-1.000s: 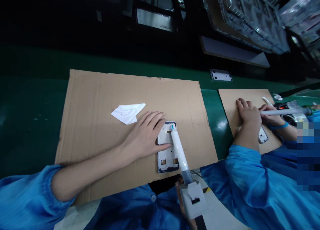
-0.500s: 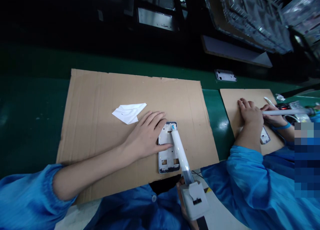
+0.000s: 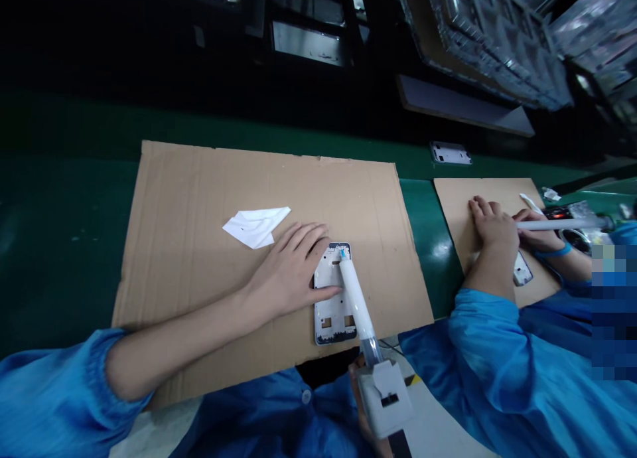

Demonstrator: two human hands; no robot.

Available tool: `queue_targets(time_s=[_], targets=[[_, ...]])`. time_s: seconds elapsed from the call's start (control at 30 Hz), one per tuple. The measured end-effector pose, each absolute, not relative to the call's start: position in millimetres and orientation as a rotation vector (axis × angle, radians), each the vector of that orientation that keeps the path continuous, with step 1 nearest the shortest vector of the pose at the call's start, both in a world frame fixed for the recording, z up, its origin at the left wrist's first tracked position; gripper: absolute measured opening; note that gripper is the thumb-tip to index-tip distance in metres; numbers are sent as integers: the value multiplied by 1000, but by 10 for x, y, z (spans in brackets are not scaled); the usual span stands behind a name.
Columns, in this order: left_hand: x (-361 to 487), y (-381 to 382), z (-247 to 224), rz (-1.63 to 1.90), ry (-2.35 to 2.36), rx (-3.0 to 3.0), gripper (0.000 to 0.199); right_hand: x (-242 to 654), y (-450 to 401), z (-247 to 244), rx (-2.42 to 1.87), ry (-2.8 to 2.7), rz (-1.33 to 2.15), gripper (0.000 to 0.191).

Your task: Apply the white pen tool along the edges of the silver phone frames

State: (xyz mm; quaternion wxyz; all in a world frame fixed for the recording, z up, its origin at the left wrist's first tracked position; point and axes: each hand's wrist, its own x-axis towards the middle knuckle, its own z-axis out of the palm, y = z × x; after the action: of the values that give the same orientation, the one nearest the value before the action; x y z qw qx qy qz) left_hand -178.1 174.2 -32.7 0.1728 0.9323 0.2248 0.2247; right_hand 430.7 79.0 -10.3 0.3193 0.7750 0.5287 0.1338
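On the cardboard sheet (image 3: 199,199) over the green counter (image 3: 64,245), left hand (image 3: 288,272) rests on a white phone frame (image 3: 328,305), fingers apart, thumb along its edge. Right hand (image 3: 359,411) has fingers clamped on a white glue syringe (image 3: 355,299), blue tip touching the frame's upper end. Folded white paper (image 3: 253,227) lies near the left hand.

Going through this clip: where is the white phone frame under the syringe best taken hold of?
Probably by its lower end, pinching the two long edges beside the square cutouts, coming from the left. The left hand covers the upper left of the white phone frame, and the syringe tip sits on the upper end. The frame lies flat on the cardboard, so edges suit best.
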Motion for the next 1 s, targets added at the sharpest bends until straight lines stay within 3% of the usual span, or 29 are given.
queue_targets(time_s=[1.0], targets=[[-1744,1750,-333,603,662,2630,82,4228,829,-44,2071,1362,274,73]])
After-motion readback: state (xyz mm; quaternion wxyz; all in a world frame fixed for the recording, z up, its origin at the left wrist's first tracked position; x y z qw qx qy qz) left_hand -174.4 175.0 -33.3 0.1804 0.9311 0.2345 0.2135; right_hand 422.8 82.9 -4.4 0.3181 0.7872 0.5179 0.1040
